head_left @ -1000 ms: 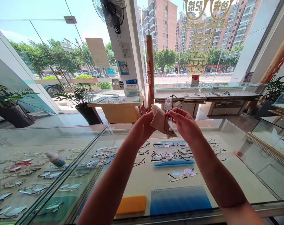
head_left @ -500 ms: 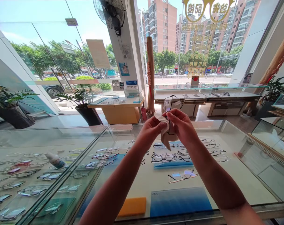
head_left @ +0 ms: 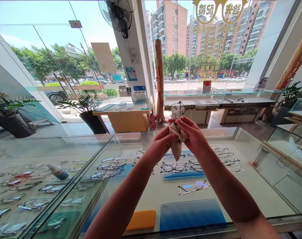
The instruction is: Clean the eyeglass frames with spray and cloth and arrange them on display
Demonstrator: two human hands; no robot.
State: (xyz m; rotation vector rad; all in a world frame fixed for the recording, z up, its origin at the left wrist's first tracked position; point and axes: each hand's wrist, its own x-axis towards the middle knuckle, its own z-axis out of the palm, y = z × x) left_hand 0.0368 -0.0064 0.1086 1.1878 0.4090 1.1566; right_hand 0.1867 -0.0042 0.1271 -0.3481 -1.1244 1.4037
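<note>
Glasses [head_left: 176, 110] stand on end, lens up; left hand [head_left: 159, 143] and right hand [head_left: 195, 136] fingers pinch cloth [head_left: 176, 151] around them.

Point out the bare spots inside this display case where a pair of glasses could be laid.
Free: the pale floor right of the single pair of glasses and the blue mat; also the strip between the orange pad and the rows of glasses. Crowded: those rows, and the left case, full of glasses around a spray bottle.
</note>
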